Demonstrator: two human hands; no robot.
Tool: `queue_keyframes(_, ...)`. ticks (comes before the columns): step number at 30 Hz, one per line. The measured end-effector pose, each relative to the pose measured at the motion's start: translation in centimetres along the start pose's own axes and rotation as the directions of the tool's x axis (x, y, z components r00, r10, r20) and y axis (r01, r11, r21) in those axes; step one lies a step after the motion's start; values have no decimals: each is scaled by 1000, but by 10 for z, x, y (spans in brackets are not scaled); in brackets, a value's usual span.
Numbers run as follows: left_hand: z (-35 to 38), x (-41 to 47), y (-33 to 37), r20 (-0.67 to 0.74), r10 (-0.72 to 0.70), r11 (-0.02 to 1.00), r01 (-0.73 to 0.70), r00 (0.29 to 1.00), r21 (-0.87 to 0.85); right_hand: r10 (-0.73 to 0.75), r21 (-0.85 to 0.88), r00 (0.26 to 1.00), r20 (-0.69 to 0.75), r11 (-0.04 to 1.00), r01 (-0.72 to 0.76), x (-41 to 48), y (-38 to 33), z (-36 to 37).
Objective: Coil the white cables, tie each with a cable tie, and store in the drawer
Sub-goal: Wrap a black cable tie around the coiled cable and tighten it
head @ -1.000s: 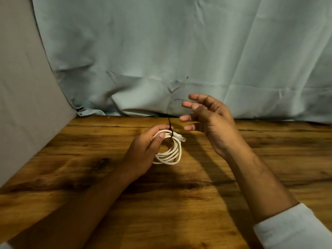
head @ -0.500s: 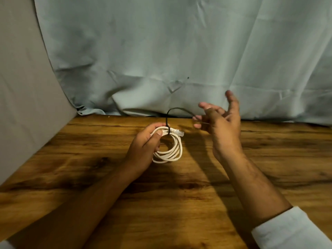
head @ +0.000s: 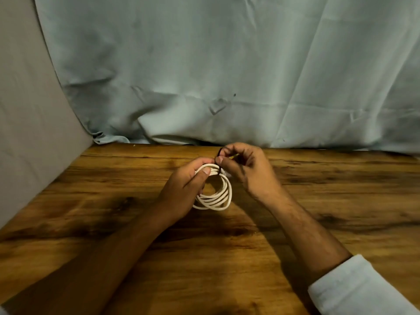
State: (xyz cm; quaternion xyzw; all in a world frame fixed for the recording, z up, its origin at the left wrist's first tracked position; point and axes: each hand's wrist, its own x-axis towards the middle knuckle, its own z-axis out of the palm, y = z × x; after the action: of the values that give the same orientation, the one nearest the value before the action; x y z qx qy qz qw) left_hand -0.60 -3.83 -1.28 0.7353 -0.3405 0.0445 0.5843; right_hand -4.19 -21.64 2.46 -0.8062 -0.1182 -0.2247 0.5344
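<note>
Single head-worn wide view, forward and down, close over the wooden table [head: 329, 192]

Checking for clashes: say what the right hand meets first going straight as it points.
Probably the left hand gripping the white cable coil, right beside the right hand pinching the cable tie; depth unclear.

Light: dim, warm; src approx. above-right of wooden table [head: 341, 201], as right forearm [head: 306, 228] shadow falls left across table. Table's near-left corner darkest. Reads bright over table centre: white cable [head: 216, 201]. Img soft overall; wide-angle bowing in wall [head: 27, 110] left of table.
</note>
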Motion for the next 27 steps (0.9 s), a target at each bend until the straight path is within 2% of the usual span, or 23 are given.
queue_keyframes(3,0,-1,1,5,3,999,-3,1000,33,-37,-111,999,2,993,37,1,2,1)
queue_keyframes(11,7,-1,9,93,59,986,-73,994,150,25,-96,989,-147,995,-40,5,12,-3)
queue_keyframes(14,8,-3,7,79,18,998,-23,997,66,29,-51,996,-90,998,-33,3,10,-3)
queue_keyframes(17,7,-1,4,2,-51,998,51,999,-36,-13,-37,999,-34,999,12,4,5,-4)
queue_keyframes(22,9,2,6,21,-121,980,123,992,-156,-141,-182,990,-15,974,136,-1,-3,-4)
queue_keyframes(27,9,2,9,36,-142,974,146,989,-174,-214,-208,977,22,955,214,-5,-7,-2)
